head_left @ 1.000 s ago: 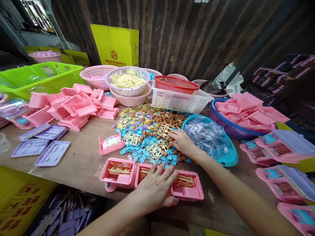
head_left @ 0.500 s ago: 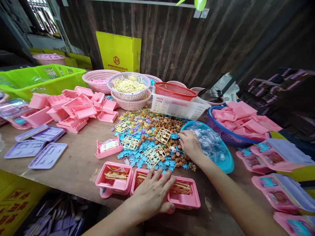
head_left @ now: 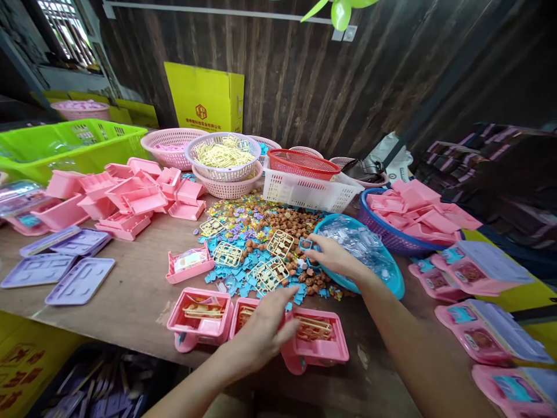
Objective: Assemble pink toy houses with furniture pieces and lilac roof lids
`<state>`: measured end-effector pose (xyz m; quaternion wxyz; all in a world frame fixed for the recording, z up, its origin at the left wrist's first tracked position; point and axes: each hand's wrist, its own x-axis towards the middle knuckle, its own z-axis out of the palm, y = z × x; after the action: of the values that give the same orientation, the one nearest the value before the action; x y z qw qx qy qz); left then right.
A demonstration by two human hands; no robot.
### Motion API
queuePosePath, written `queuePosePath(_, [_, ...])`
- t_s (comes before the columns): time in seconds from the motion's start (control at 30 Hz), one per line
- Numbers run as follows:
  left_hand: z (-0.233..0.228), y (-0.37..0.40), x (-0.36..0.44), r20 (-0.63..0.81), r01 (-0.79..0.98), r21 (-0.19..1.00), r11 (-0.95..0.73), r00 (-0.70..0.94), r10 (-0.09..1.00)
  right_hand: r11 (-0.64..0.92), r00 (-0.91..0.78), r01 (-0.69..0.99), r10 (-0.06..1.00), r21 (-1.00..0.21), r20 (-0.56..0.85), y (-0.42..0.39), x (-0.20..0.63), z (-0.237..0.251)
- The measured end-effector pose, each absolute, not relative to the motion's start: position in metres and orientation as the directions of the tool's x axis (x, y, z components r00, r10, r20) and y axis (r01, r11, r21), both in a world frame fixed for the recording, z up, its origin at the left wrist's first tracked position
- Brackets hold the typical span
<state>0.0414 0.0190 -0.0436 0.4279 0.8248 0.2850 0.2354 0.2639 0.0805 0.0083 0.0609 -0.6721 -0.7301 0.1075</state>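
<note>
A small blue piece (head_left: 306, 244) sits at the fingertips of the right hand (head_left: 337, 255), thumb and fingers brought together on it, above brown pieces (head_left: 319, 284) at the right side of a loose heap. The left hand (head_left: 267, 328) lies over the middle pink tray (head_left: 235, 318), its thumb spread apart from the forefinger; whether it touches the tray I cannot tell. Just beside that tray, on either side, stand the left pink tray (head_left: 211, 328) and the right pink tray (head_left: 322, 348), both holding cream parts, all near the front edge of the wooden surface (head_left: 139, 290). Beyond them, flat blue pieces (head_left: 232, 276) spread with cream frames (head_left: 269, 274) lying on top. A turquoise basin (head_left: 394, 284) of clear parts (head_left: 352, 244) stands just right of the heap, partly behind the right hand, with a purple basket (head_left: 383, 235) of pink parts behind it. To the left are purple panels (head_left: 80, 283) and a pile of pink shells (head_left: 139, 197). At the back, a red basket (head_left: 304, 168) rests on a white basket (head_left: 304, 190), and a yellow carton (head_left: 204, 93) stands by the dark wall (head_left: 296, 75).
</note>
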Motion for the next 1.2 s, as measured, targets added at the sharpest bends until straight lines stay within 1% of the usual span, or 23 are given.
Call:
queuePosePath(0.03, [-0.042,0.023,0.043,0.165,0.216,0.893,-0.396,0.661,0.732,0.09,-0.122,0.937,0.99,-0.338,-0.075,0.068,0.262,0.013])
queuePosePath(0.1, [-0.04,0.03,0.049,0.184,0.121,0.949,-0.292,0.54,0.821,0.085,-0.193,0.763,0.976,-0.641,-0.099,0.043,0.257,0.018])
queuePosePath(0.13, [-0.039,0.032,0.052,0.18,0.081,0.963,-0.256,0.51,0.841,0.054,-0.227,0.605,0.968,-0.795,-0.106,0.031,0.253,0.017])
queuePosePath(0.17, [-0.038,0.034,0.055,0.166,0.044,0.975,-0.217,0.504,0.848,0.008,-0.255,0.418,0.961,-0.909,-0.109,0.02,0.249,0.015])
queuePosePath(0.2, [-0.036,0.034,0.058,0.144,0.008,0.985,-0.173,0.518,0.843,-0.041,-0.273,0.244,0.956,-0.969,-0.109,0.01,0.245,0.012])
queuePosePath(0.23, [-0.034,0.033,0.06,0.121,-0.031,0.992,-0.124,0.541,0.832,-0.078,-0.273,0.119,0.956,-0.99,-0.108,0.001,0.241,0.008])
queuePosePath(0.27, [-0.032,0.031,0.062,0.101,-0.068,0.995,-0.076,0.567,0.817,-0.101,-0.256,0.03,0.961,-0.994,-0.106,-0.007,0.238,0.003])
queuePosePath(0.33, [-0.027,0.025,0.064,0.062,-0.123,0.992,0.016,0.605,0.794,-0.123,-0.19,-0.067,0.976,-0.99,-0.108,-0.021,0.234,-0.004])
queuePosePath(0.4, [-0.022,0.018,0.065,0.007,-0.158,0.98,0.124,0.644,0.765,-0.124,-0.138,-0.086,0.984,-0.989,-0.112,-0.032,0.232,-0.007])
queuePosePath(0.47, [-0.02,0.013,0.067,-0.063,-0.189,0.947,0.259,0.683,0.728,-0.105,-0.118,-0.021,0.988,-0.994,-0.102,-0.042,0.232,-0.009])
queuePosePath(0.57, [-0.022,0.007,0.072,-0.135,-0.27,0.866,0.42,0.684,0.717,0.006,-0.056,0.273,0.998,-0.962,-0.009,-0.054,0.23,-0.011])
queuePosePath(0.63, [-0.025,0.006,0.076,-0.159,-0.279,0.852,0.442,0.667,0.728,0.111,0.036,0.497,0.988,-0.86,0.148,-0.059,0.229,-0.014])
queuePosePath(0.67, [-0.027,0.006,0.078,-0.166,-0.258,0.866,0.429,0.661,0.732,0.168,0.055,0.592,0.967,-0.789,0.248,-0.061,0.227,-0.016])
queuePosePath(0.73, [-0.027,0.006,0.079,-0.178,-0.179,0.906,0.383,0.66,0.73,0.294,-0.017,0.727,0.911,-0.621,0.411,-0.063,0.226,-0.019])
queuePosePath(0.8, [-0.025,0.006,0.077,-0.179,-0.073,0.947,0.311,0.686,0.706,0.411,-0.18,0.789,0.866,-0.457,0.467,-0.065,0.226,-0.021])
queuePosePath(0.87, [-0.022,0.006,0.071,-0.103,0.054,0.994,0.093,0.715,0.692,0.443,-0.242,0.816,0.845,-0.371,0.477,-0.07,0.229,-0.021])
queuePosePath(0.9, [-0.021,0.007,0.067,-0.033,0.127,0.988,-0.087,0.73,0.682,0.425,-0.217,0.829,0.843,-0.364,0.492,-0.073,0.231,-0.02])
queuePosePath(0.93, [-0.021,0.008,0.062,0.041,0.203,0.936,-0.288,0.75,0.661,0.39,-0.164,0.839,0.847,-0.381,0.505,-0.078,0.234,-0.019])
queuePosePath(1.0, [-0.025,0.009,0.056,0.12,0.332,0.713,-0.617,0.81,0.575,0.29,-0.027,0.835,0.871,-0.467,0.491,-0.091,0.239,-0.017])
queuePosePath(1.03, [-0.028,0.01,0.056,0.106,0.375,0.595,-0.71,0.84,0.532,0.237,0.032,0.816,0.892,-0.527,0.451,-0.098,0.241,-0.017])
queuePosePath(1.1, [-0.035,0.01,0.059,0.033,0.413,0.438,-0.799,0.88,0.474,0.142,0.111,0.755,0.935,-0.64,0.338,-0.113,0.242,-0.019])
queuePosePath(1.13, [-0.038,0.01,0.064,0.001,0.412,0.403,-0.817,0.893,0.45,0.11,0.135,0.724,0.946,-0.681,0.296,-0.12,0.242,-0.022])
queuePosePath(1.2, [-0.042,0.007,0.076,-0.024,0.396,0.404,-0.825,0.906,0.423,0.079,0.189,0.676,0.942,-0.732,0.277,-0.131,0.241,-0.032])
